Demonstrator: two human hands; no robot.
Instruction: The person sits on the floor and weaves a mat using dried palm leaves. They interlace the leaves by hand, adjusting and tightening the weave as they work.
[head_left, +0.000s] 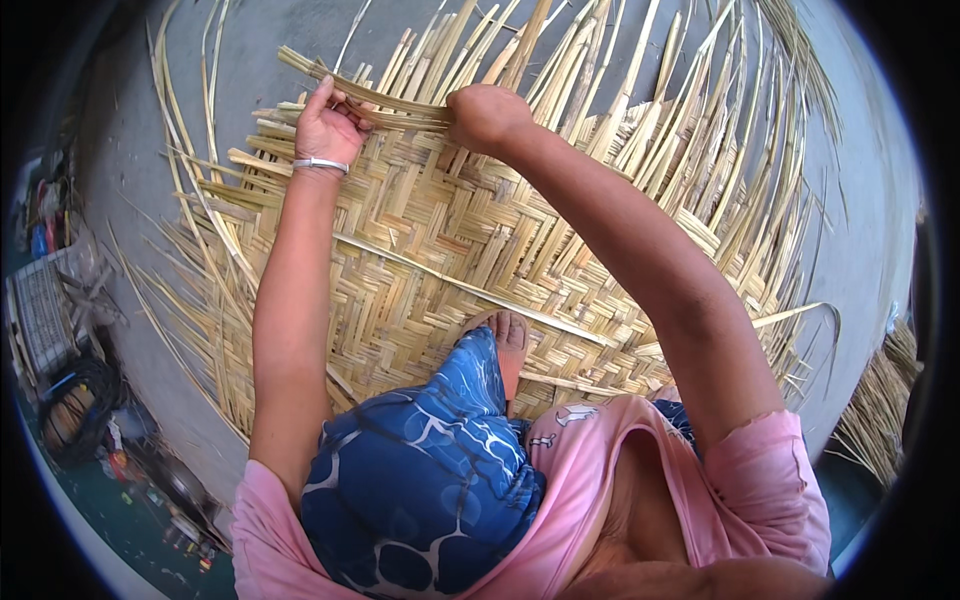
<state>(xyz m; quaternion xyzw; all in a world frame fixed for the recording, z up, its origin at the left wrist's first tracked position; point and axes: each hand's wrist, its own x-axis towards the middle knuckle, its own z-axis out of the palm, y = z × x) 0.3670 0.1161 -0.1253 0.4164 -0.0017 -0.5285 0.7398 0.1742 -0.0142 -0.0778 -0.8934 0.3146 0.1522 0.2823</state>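
A bundle of flat, straw-coloured strips [400, 106] stretches between my two hands above the far edge of a woven mat [430, 270]. My left hand [333, 122], with a pale band at the wrist, is closed around the strips near their left end, which pokes out past the fingers. Farther right, my right hand [487, 118] makes a fist around the same strips. The mat has a zigzag weave, and long loose strip ends fan out from its far and side edges. One bare foot [502, 335] rests on the mat.
A long loose strip [470, 289] lies across the mat. Grey floor [160, 300] surrounds it. At the left edge are a dark coil [80, 410] and assorted clutter. Toward the right rim sits a pile of dry stalks [880, 400].
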